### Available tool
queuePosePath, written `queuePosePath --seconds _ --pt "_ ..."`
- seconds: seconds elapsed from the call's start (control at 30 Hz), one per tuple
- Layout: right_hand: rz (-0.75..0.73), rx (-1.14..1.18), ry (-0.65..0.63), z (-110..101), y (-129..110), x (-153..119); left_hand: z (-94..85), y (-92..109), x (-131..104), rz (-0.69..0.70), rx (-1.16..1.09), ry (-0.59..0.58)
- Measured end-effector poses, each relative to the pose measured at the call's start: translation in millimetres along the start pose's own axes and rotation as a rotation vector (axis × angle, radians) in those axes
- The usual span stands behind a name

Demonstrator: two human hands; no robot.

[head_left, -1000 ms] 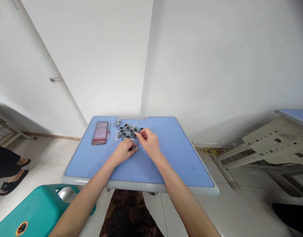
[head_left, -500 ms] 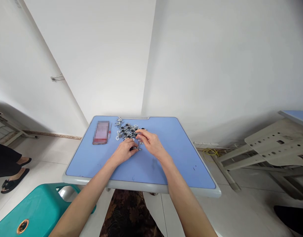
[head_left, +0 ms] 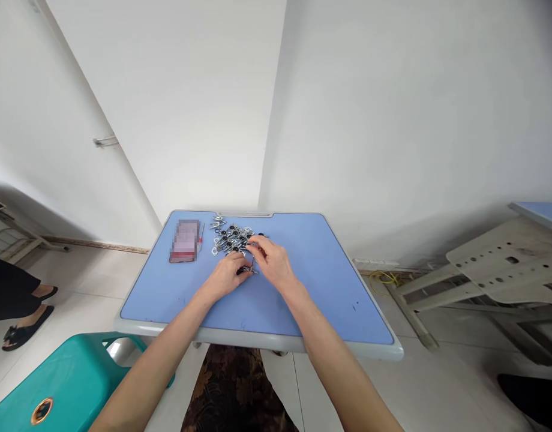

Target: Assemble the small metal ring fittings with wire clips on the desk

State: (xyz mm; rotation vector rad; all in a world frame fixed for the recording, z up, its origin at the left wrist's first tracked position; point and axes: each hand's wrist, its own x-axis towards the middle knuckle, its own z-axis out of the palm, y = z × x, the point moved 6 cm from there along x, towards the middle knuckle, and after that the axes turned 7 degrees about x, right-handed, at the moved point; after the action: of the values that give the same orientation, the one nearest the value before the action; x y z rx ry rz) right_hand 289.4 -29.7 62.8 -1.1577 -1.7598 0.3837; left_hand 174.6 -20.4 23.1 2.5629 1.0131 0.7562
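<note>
On the blue table lies a pile of small metal and black parts. My left hand rests on the tabletop just in front of the pile, its fingers closed on a small metal part. Close by on the right, my right hand is raised slightly with thumb and fingers pinched together at the pile's right edge; what is between them is too small to name. A thin upright piece shows between the two hands.
A blurred phone-like object and a red-tipped tool lie left of the pile. A teal stool stands at lower left, near a person's feet. Another desk is at right.
My right hand has shifted slightly left, its pinched fingers staying by the pile. My left hand has hardly moved.
</note>
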Motion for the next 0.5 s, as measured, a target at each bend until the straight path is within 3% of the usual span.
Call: queuePosePath --seconds 0.17,0.4,0.5 --pt "-0.009 0.084 -0.098 -1.6 -0.4 -0.6 0.3 -0.6 0.1 0.001 0.003 -0.004" --pt "-0.004 0.041 0.026 -5.0 2.6 2.4 1.3 -1.5 0.2 -0.003 0.005 -0.005" --pt "-0.022 0.028 -0.026 -5.2 -0.7 2.5 0.3 -1.2 0.2 -0.006 -0.005 0.002"
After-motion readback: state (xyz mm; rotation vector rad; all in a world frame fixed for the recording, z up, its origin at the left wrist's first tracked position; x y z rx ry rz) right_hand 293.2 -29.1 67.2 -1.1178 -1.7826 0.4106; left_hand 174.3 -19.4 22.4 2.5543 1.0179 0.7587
